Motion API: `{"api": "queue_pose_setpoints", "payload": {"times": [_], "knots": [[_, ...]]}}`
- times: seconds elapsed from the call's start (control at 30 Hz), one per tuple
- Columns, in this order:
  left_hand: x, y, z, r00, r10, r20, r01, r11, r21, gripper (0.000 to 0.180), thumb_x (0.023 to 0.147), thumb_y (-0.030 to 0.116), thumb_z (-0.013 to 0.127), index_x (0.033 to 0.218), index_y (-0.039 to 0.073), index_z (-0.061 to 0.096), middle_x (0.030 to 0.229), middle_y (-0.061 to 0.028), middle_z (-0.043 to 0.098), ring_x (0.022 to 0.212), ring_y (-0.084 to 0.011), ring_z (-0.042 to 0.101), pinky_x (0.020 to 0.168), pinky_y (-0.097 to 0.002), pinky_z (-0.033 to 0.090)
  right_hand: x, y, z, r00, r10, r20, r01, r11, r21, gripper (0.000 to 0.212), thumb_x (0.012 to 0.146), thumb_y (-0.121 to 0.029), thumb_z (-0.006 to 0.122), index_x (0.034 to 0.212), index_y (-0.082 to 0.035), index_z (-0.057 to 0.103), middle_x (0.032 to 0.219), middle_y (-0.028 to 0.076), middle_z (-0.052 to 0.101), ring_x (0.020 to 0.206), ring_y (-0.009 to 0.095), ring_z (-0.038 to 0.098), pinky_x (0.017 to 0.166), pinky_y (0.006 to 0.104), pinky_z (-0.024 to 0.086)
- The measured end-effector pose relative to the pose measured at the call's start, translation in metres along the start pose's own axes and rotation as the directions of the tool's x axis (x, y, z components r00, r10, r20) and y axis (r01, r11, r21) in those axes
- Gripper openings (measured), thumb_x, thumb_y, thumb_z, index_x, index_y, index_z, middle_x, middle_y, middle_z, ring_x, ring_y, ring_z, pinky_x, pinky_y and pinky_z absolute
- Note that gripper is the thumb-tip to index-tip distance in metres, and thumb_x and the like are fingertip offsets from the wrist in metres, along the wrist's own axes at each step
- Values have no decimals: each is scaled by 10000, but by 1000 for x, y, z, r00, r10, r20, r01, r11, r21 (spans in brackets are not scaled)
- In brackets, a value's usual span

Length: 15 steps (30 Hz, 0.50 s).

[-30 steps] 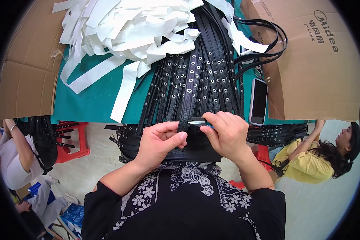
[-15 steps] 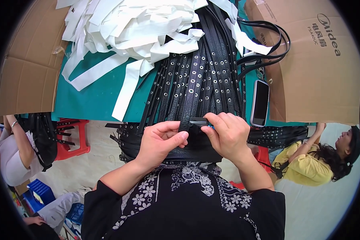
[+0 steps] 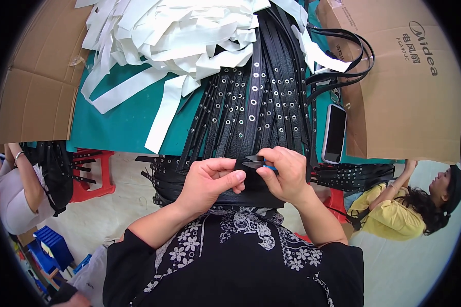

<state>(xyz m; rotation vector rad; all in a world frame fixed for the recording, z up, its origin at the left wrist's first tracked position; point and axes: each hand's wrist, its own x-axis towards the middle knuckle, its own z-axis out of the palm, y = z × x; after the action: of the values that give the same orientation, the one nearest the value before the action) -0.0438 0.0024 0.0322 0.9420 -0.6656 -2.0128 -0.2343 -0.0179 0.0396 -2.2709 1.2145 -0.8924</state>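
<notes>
Snips (image 3: 255,162) now angled over belt (image 3: 251,117).

Snips (image 3: 255,162) perhaps slightly nearer left hand (image 3: 210,181)

Snips (image 3: 254,162) mostly buried in right hand (image 3: 283,174); only blade tips and a blue bit showing. Belt end under left hand (image 3: 209,184) covered by thumb, fingers. White strip pile (image 3: 174,36) cut off at top edge. Cardboard box (image 3: 410,97) clipped at the rim (right side). Far belt ends lost under strips.
</notes>
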Motion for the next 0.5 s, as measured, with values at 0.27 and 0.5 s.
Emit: {"api": "queue_pose_setpoints", "payload": {"times": [0.27, 0.5], "knots": [[0, -1, 0, 997, 70, -12, -70, 998, -4, 195, 795, 9, 595, 984, -42, 588, 788, -70, 616, 663, -97, 583, 601, -207, 480, -3, -8, 9, 983, 149, -106, -142, 987, 71, 218, 792, -243, 601, 841, -40, 539, 565, 55, 465, 481, 200, 483, 443, 298, 361], [3, -5, -1, 987, 158, 1, -157, 983, 100, 232, 806, -10, 563, 1034, -51, 563, 797, -61, 551, 669, -107, 558, 598, -212, 472, -2, -14, 2, 996, 20, -89, -41, 968, -246, 224, 760, -261, 624, 836, -64, 550, 578, 30, 479, 481, 185, 484, 432, 294, 355]]}}
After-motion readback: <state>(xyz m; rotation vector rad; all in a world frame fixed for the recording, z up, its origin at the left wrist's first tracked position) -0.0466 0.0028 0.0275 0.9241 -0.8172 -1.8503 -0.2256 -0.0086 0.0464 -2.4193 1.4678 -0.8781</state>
